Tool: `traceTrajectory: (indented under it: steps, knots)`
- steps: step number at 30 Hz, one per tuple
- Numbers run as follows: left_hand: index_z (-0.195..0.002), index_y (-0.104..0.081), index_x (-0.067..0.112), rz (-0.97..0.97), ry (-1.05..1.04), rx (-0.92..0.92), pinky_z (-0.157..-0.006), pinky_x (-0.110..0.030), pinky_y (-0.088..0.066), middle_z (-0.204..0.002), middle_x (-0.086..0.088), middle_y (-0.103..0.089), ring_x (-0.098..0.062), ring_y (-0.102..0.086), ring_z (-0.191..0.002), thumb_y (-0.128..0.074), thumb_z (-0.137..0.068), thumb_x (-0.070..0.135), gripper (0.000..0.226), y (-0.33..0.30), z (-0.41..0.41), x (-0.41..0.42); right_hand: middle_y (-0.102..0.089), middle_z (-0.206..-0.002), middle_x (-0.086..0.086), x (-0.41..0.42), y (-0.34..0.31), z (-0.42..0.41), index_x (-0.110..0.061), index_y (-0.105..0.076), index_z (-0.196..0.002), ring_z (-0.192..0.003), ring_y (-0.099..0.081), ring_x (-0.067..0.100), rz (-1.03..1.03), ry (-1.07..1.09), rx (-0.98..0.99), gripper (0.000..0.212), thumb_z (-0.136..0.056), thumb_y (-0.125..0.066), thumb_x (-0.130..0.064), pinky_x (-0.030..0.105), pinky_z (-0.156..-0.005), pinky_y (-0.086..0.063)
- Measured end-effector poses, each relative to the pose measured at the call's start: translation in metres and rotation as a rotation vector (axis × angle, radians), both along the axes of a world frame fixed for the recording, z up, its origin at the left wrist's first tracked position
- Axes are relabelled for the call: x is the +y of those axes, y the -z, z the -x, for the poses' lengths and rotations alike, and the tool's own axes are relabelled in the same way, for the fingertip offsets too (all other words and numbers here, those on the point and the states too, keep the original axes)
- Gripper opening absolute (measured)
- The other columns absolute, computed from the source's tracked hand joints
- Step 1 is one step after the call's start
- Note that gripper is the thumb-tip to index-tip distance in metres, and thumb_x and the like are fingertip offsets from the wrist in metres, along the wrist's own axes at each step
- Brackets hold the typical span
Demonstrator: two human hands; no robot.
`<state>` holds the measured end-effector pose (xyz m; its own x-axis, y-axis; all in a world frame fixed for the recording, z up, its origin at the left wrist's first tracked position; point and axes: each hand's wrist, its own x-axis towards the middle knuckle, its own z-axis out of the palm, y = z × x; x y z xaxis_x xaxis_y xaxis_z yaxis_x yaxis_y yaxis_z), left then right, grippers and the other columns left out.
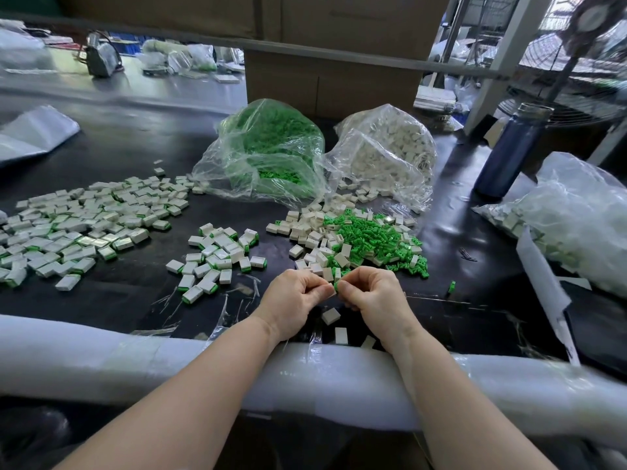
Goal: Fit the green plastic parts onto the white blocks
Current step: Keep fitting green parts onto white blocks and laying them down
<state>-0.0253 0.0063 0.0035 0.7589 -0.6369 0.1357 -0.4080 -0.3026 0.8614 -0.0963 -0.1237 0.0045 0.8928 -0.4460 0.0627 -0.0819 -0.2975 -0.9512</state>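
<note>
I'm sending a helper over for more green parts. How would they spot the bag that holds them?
Start at the big cardboard box at the back of the black table. Two clear plastic bags sit before it; the bag of green parts is the left one. Its neighbour, the bag of white blocks, looks pale throughout.

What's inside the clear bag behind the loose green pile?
The clear bag is packed with small green plastic parts, some spilling toward its open mouth at the table. Crumpled film and glare hide the deeper contents, so whether anything else is mixed in cannot be seen.
</note>
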Motion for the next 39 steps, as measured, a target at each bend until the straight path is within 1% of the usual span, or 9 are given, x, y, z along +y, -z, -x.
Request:
traceTrajectory:
  steps: [9,14,18,23,25,28,32,34,39]
  knots:
    - [-0.092,-0.073,0.006,-0.089,0.018,-0.108,-0.078,-0.029,-0.043,-0.077,0.002,-0.055,-0.014,-0.053,-0.078,-0.062,-0.088,0.015,0.015,-0.0028,0.0015,-0.0003,-0.057,-0.058,0.002,0.0009,-0.0069,0.0038,-0.012,-0.061,-0.066,-0.052,-0.049,0.009,0.010,-0.045,0.038,0.021,-0.083,-0.063,0.000,0.022,-0.057,-0.045]
    - [-0.087,-0.072,0.005,-0.036,0.011,0.016,-0.077,-0.028,-0.045,-0.076,-0.003,-0.062,-0.015,-0.056,-0.075,-0.062,-0.088,0.013,0.013,-0.0048,0.0018,0.0016,-0.058,-0.059,0.006,0.0008,-0.0075,0.0051,-0.007,-0.061,-0.069,-0.048,-0.048,0.005,-0.093,-0.060,0.002,0.018,-0.084,-0.062,0.002,0.015,-0.051,-0.042]
    - [-0.091,-0.073,0.006,-0.072,0.022,-0.005,-0.083,-0.033,-0.047,-0.085,-0.007,-0.067,-0.021,-0.061,-0.084,-0.062,-0.088,0.014,0.014,-0.0047,0.0032,0.0010,-0.060,-0.059,0.005,0.0012,-0.0054,0.0037,-0.011,-0.061,-0.066,-0.048,-0.050,0.002,-0.021,-0.053,0.024,0.020,-0.083,-0.064,0.001,0.015,-0.051,-0.044]
    - [-0.090,-0.073,0.008,-0.080,0.037,-0.050,-0.079,-0.029,-0.046,-0.080,-0.001,-0.064,-0.014,-0.057,-0.079,-0.061,-0.089,0.014,0.014,-0.0042,0.0028,0.0001,-0.060,-0.058,0.001,0.0012,-0.0022,0.0020,-0.015,-0.063,-0.064,-0.052,-0.051,0.006,0.016,-0.043,0.017,0.020,-0.080,-0.067,-0.003,0.017,-0.053,-0.044]
    - [-0.088,-0.073,0.008,-0.010,0.027,0.006,-0.080,-0.032,-0.048,-0.082,-0.007,-0.069,-0.016,-0.059,-0.077,-0.060,-0.089,0.013,0.014,-0.0048,0.0033,0.0003,-0.062,-0.059,0.007,0.0021,-0.0010,0.0007,-0.013,-0.065,-0.066,-0.054,-0.054,0.012,-0.040,0.007,-0.042,0.017,-0.080,-0.069,-0.004,0.021,-0.053,-0.046]
    - [-0.092,-0.073,0.010,0.070,0.000,0.084,-0.085,-0.038,-0.052,-0.087,-0.010,-0.073,-0.025,-0.066,-0.085,-0.059,-0.090,0.014,0.015,-0.0055,0.0041,-0.0001,-0.067,-0.070,0.021,0.0019,-0.0008,-0.0002,-0.010,-0.066,-0.069,-0.064,-0.063,0.031,-0.154,0.059,-0.108,0.012,-0.079,-0.071,-0.005,0.039,-0.064,-0.053]
    - [-0.092,-0.070,0.020,0.125,-0.023,0.140,-0.087,-0.041,-0.052,-0.087,-0.013,-0.072,-0.027,-0.067,-0.087,-0.062,-0.088,0.011,0.013,-0.0064,0.0058,-0.0009,-0.069,-0.067,0.012,0.0020,-0.0022,0.0003,-0.009,-0.067,-0.070,-0.059,-0.063,0.018,-0.162,0.057,-0.120,0.010,-0.076,-0.073,-0.004,0.028,-0.057,-0.052]
    - [-0.085,-0.069,0.026,0.121,-0.029,0.136,-0.085,-0.043,-0.052,-0.086,-0.017,-0.071,-0.030,-0.066,-0.083,-0.062,-0.087,0.011,0.017,-0.0067,0.0061,-0.0004,-0.069,-0.070,0.015,0.0023,-0.0024,0.0010,-0.007,-0.067,-0.070,-0.062,-0.062,0.022,-0.177,0.046,-0.123,0.010,-0.076,-0.073,-0.002,0.033,-0.061,-0.053]
    - [-0.088,-0.067,0.018,0.108,-0.043,0.156,-0.086,-0.046,-0.051,-0.088,-0.019,-0.069,-0.036,-0.064,-0.088,-0.060,-0.086,0.008,0.013,-0.0061,0.0052,0.0000,-0.068,-0.069,0.015,0.0040,-0.0039,0.0020,-0.009,-0.068,-0.069,-0.064,-0.062,0.027,-0.192,-0.006,-0.136,0.012,-0.077,-0.072,0.000,0.042,-0.066,-0.055]
